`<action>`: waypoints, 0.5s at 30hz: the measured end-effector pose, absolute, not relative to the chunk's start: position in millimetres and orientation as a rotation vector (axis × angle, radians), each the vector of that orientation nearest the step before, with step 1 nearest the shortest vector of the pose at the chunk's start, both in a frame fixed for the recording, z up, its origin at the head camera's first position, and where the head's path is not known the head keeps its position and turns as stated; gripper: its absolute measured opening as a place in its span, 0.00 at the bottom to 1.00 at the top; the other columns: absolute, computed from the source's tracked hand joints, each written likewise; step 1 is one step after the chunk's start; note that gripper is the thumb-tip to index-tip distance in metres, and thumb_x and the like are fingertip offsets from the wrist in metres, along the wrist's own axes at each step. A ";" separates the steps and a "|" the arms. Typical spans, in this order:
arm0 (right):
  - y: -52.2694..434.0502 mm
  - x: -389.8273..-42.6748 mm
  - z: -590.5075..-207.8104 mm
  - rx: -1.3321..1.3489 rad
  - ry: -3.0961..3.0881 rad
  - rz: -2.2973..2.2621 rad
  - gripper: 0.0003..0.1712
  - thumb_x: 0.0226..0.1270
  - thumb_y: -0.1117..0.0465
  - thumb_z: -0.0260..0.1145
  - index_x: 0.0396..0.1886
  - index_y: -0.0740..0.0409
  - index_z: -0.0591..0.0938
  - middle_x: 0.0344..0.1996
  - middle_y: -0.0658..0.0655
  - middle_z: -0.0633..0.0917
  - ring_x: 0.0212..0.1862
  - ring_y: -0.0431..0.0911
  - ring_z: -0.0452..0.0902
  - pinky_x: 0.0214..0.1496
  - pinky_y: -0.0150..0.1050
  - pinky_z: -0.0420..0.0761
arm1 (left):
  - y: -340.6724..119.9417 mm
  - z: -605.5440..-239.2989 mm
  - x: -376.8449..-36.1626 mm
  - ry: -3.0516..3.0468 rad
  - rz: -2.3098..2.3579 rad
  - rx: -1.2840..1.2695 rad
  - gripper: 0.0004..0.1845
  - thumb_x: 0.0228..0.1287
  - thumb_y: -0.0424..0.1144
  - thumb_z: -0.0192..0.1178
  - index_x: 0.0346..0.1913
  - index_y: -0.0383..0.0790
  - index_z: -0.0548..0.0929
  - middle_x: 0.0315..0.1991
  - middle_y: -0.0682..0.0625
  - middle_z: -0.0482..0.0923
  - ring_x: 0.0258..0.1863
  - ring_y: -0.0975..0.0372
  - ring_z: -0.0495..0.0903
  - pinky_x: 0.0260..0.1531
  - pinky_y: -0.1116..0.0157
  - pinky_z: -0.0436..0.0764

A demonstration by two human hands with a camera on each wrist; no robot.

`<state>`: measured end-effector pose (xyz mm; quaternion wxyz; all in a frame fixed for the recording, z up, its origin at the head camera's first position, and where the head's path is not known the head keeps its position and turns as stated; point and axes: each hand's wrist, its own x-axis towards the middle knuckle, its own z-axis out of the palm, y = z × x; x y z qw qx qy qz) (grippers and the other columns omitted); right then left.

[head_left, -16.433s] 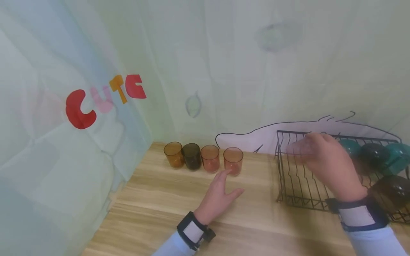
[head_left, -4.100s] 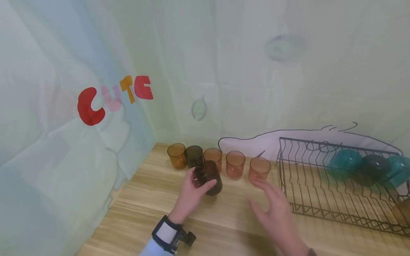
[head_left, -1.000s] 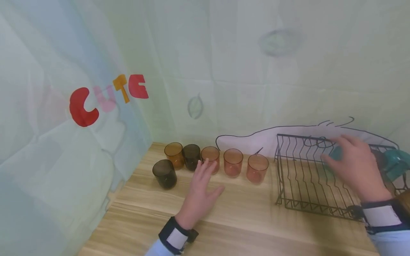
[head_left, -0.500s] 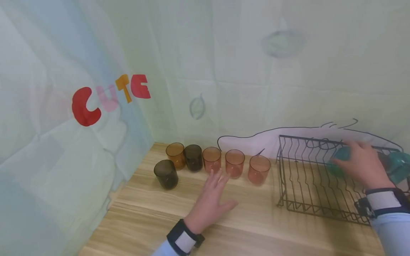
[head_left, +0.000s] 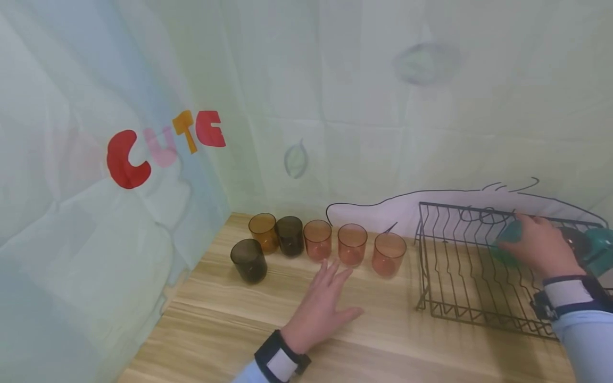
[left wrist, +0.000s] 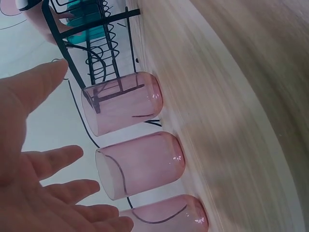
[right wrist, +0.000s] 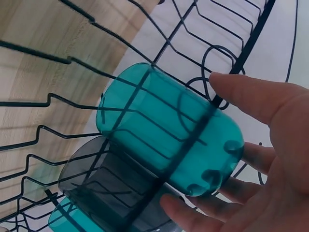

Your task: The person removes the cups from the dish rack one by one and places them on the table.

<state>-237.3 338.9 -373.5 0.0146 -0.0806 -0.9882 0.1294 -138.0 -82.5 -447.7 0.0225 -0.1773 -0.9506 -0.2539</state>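
My left hand hovers over the table with fingers spread and holds nothing. Beyond its fingertips stand upright pink glasses: a left one, a middle one and a right one. Further left are an amber glass, a dark grey glass and another dark glass in front of them. My right hand reaches over the wire rack to a teal glass lying upside down. In the right wrist view its fingers are around the base, while the thumb stands extended off the side.
The black wire dish rack stands at the right against the curtain-like backdrop. Beside the teal glass it holds a dark glass and a second teal glass. The wooden table ends at the backdrop.
The dark glass from my left hand now stands at the row's front left. My right hand has gone from the right pink glass to the rack; my left hand has drifted right.
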 end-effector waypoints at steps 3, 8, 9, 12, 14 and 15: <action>338.1 -236.4 -373.3 -0.238 -3.073 0.383 0.50 0.54 0.51 0.68 0.68 0.72 0.55 0.57 0.85 0.58 0.54 0.79 0.55 0.50 0.74 0.62 | -81.7 -447.5 -137.6 -2.942 -0.782 -0.552 0.43 0.52 0.65 0.61 0.69 0.55 0.60 0.75 0.49 0.44 0.74 0.47 0.43 0.70 0.46 0.51; 335.2 -233.2 -371.4 -0.199 -3.052 0.393 0.45 0.54 0.55 0.69 0.65 0.72 0.60 0.55 0.83 0.61 0.52 0.77 0.58 0.47 0.73 0.65 | -80.5 -447.8 -137.2 -2.950 -0.780 -0.553 0.42 0.52 0.66 0.60 0.68 0.54 0.62 0.75 0.50 0.44 0.74 0.47 0.43 0.70 0.46 0.52; 334.8 -232.3 -371.4 -0.187 -3.047 0.393 0.44 0.54 0.56 0.69 0.65 0.72 0.61 0.54 0.83 0.62 0.52 0.77 0.59 0.47 0.72 0.65 | -80.3 -447.6 -137.0 -2.953 -0.785 -0.554 0.41 0.52 0.66 0.60 0.68 0.54 0.63 0.75 0.50 0.44 0.74 0.47 0.43 0.70 0.46 0.52; 333.5 -229.4 -372.5 -0.165 -3.033 0.404 0.43 0.54 0.57 0.69 0.65 0.71 0.62 0.55 0.82 0.63 0.53 0.76 0.59 0.47 0.72 0.65 | -80.1 -446.4 -136.1 -2.960 -0.796 -0.551 0.41 0.52 0.66 0.59 0.68 0.54 0.63 0.75 0.49 0.44 0.74 0.48 0.43 0.70 0.46 0.53; 332.5 -227.3 -373.3 -0.153 -3.021 0.419 0.44 0.54 0.56 0.69 0.65 0.70 0.61 0.56 0.81 0.64 0.53 0.76 0.59 0.48 0.72 0.65 | -80.2 -445.3 -135.7 -2.960 -0.801 -0.547 0.41 0.52 0.67 0.59 0.68 0.54 0.63 0.75 0.49 0.44 0.74 0.48 0.43 0.70 0.46 0.53; 331.6 -226.3 -373.2 -0.144 -3.010 0.427 0.44 0.53 0.56 0.70 0.66 0.70 0.61 0.56 0.81 0.64 0.54 0.75 0.59 0.48 0.72 0.64 | -80.1 -444.8 -135.6 -2.960 -0.804 -0.544 0.42 0.52 0.68 0.58 0.68 0.54 0.63 0.75 0.49 0.44 0.74 0.49 0.43 0.70 0.46 0.53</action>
